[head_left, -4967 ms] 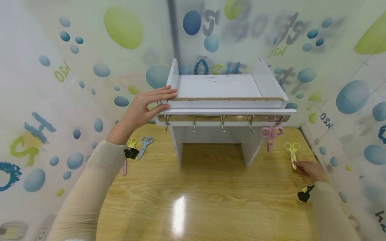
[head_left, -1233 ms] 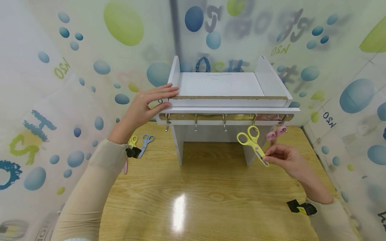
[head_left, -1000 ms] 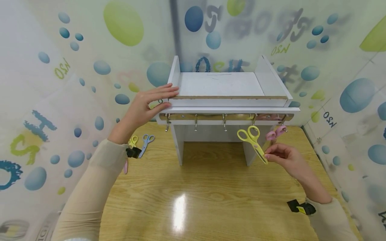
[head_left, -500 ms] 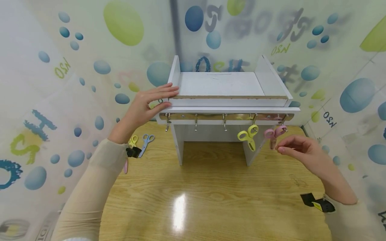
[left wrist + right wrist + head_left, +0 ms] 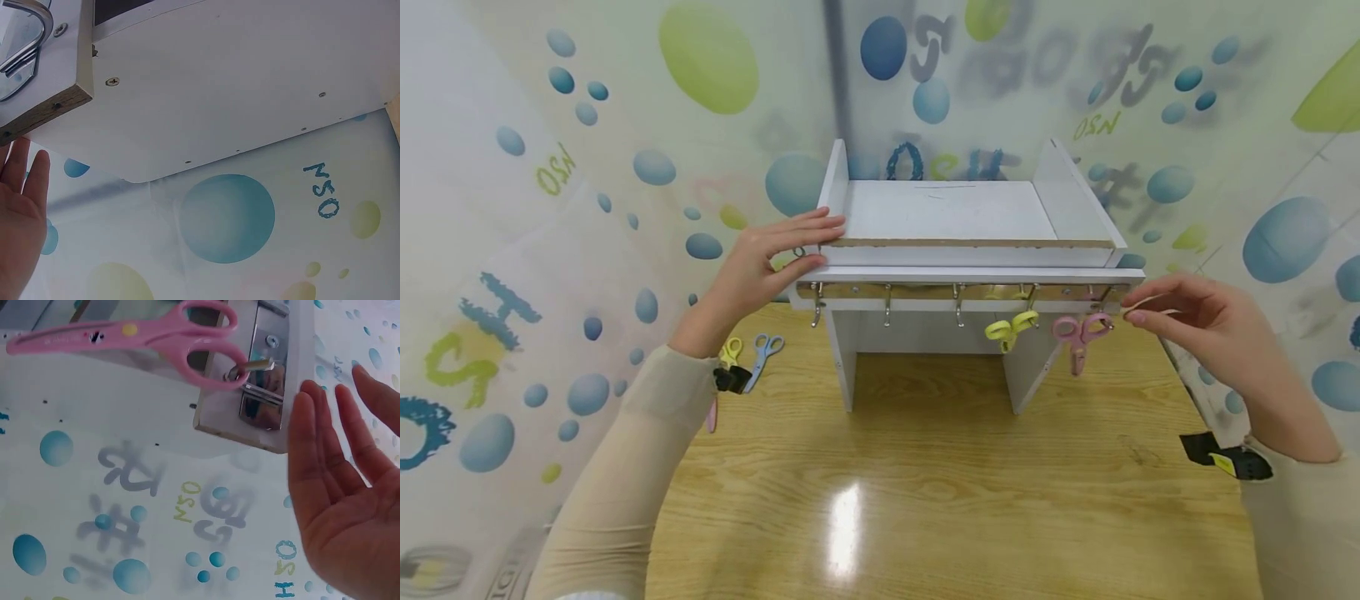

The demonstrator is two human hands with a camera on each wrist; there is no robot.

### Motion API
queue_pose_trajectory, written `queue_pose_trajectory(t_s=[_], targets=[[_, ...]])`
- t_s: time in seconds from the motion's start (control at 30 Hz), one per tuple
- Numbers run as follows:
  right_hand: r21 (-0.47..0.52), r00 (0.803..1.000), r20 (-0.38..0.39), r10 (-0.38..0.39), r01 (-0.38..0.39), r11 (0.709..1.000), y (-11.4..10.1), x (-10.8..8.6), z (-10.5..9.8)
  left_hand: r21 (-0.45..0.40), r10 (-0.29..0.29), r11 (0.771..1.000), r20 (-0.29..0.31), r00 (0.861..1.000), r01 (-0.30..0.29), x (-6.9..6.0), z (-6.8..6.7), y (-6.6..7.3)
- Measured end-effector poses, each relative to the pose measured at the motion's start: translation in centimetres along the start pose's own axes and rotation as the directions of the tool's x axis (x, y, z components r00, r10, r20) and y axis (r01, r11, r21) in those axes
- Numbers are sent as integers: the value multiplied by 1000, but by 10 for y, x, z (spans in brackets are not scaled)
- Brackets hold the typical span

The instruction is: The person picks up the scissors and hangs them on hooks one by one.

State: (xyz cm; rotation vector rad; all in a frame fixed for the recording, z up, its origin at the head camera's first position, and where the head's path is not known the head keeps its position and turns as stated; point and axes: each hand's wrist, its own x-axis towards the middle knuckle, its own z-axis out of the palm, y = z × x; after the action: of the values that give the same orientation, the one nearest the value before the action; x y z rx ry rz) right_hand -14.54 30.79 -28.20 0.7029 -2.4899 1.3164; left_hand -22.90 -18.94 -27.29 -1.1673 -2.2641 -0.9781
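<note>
A white shelf unit (image 5: 955,275) with a metal hook rail stands on the wooden table. My left hand (image 5: 748,271) rests on its left end, fingers straight; part of that hand (image 5: 22,219) shows at the left wrist view's edge. Pink scissors (image 5: 1078,335) hang by one loop from the rightmost hook, and the same pink scissors (image 5: 187,347) fill the top of the right wrist view. Yellow scissors (image 5: 1011,329) hang on the neighbouring hook. My right hand (image 5: 1217,333) is at the rail's right end, holding nothing, fingers loosely bent; the right wrist view shows the hand (image 5: 344,487) beside the rail.
On the table's left side lie blue scissors (image 5: 763,358), yellow scissors (image 5: 731,350) and pink scissors (image 5: 712,415), partly behind the left wrist strap. Patterned sheets (image 5: 625,108) hang behind and at both sides. The wooden table (image 5: 955,500) spreads in front of the unit.
The right hand has let go of the yellow scissors, which now hang on the hook, and has moved right and up to the rail's end. The left hand stays in place.
</note>
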Motion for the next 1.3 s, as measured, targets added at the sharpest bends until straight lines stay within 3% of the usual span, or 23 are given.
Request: queue_pose_trajectory(t_s=[0.27,0.47,0.7,0.93,1.2,1.3], targets=[[83,979,-173,-109,125,989,6,23,-1,3,-3,1000,-2,1000,3,-1,3,0],[-16,932,-264,-249,254,967,11,36,2,-10,1,1000,-6,1000,-1,-2,5,0],[-151,914,-198,-353,327,933,18,43,2,-22,-2,1000,-8,1000,1,-3,7,1],[-281,876,-172,-451,396,874,27,43,3,-19,-10,1000,-13,1000,10,-3,6,1],[-276,862,-199,-466,407,871,27,47,9,33,-30,999,-25,999,31,-3,2,4],[-253,860,-213,-463,409,877,27,48,12,-50,-63,997,-64,996,60,-8,2,1]])
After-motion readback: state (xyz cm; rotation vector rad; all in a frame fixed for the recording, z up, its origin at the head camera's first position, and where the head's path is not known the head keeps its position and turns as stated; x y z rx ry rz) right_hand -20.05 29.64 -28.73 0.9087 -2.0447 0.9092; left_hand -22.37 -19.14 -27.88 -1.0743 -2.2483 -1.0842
